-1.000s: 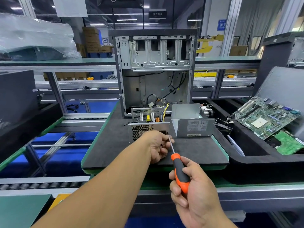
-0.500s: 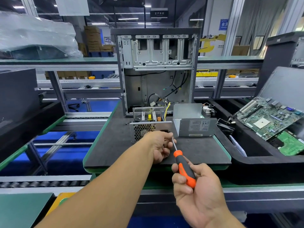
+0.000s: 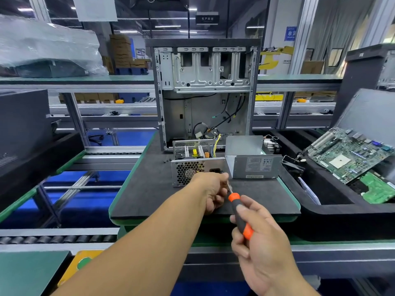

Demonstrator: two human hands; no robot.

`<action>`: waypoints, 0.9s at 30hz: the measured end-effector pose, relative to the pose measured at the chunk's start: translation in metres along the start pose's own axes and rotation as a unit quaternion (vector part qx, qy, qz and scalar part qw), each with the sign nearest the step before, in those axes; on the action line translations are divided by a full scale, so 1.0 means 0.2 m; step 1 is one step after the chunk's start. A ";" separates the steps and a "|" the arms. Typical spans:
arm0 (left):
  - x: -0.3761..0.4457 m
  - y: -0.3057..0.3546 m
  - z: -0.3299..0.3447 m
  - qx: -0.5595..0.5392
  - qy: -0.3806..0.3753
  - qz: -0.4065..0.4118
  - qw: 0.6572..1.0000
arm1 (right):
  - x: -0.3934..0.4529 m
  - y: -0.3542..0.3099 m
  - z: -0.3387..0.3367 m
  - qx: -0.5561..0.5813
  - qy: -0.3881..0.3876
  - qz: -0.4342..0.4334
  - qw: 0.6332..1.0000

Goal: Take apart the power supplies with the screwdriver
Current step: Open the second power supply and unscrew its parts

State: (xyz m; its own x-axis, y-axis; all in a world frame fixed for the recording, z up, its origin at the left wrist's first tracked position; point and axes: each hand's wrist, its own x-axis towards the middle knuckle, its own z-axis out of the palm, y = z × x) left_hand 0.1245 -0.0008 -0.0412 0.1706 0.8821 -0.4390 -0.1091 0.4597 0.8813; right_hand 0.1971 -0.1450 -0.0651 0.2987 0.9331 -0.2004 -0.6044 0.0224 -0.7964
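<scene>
Since a second ago: right hand (image 3: 263,244) has slid down the screwdriver (image 3: 240,214), now gripping the lower handle with fingers wrapped round it; orange collar sits higher and closer to the left hand (image 3: 210,194). Shaft angles up-left, its tip hidden behind the left hand's fingers. Left hand unchanged in place, fingers curled at the near right corner of the open power supply (image 3: 197,165), seemingly pinching the shaft or a small part there; exactly what it holds cannot be told.

Open supply: perforated front plate facing the camera, yellow and copper parts showing inside. Its grey cover (image 3: 253,159), label outward, stands just to the right, same as before.

Surface: dark mat (image 3: 149,189) on a green-edged pallet. Stripped computer case (image 3: 205,92) upright behind the supply, loose wires at its floor. Black bin (image 3: 320,212) at right holds green circuit boards (image 3: 350,154). Roller conveyor (image 3: 55,239) at lower left. Beyond: aluminium framing, stacked cartons, plastic-wrapped load up left
</scene>
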 end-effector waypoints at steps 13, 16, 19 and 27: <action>0.15 0.37 -0.04 0.778 0.122 0.350 0.507 | 0.02 -0.04 -0.02 0.195 -0.035 0.134 0.971; 0.20 0.33 -0.06 0.751 0.101 0.379 0.532 | 0.04 -0.04 -0.02 0.153 -0.018 0.113 0.982; 0.19 0.33 -0.08 0.730 0.081 0.397 0.551 | 0.04 -0.03 -0.02 0.092 0.001 0.080 0.993; 0.17 0.36 -0.09 0.700 0.016 0.385 0.601 | 0.05 0.00 -0.03 -0.287 0.052 -0.130 0.948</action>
State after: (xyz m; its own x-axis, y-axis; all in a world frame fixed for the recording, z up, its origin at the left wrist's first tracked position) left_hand 0.1048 0.0639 0.0051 0.5768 0.7894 0.2099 0.7910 -0.6040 0.0978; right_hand 0.2040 -0.1367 -0.0704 0.4713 0.8819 0.0137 -0.0082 0.0199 -0.9998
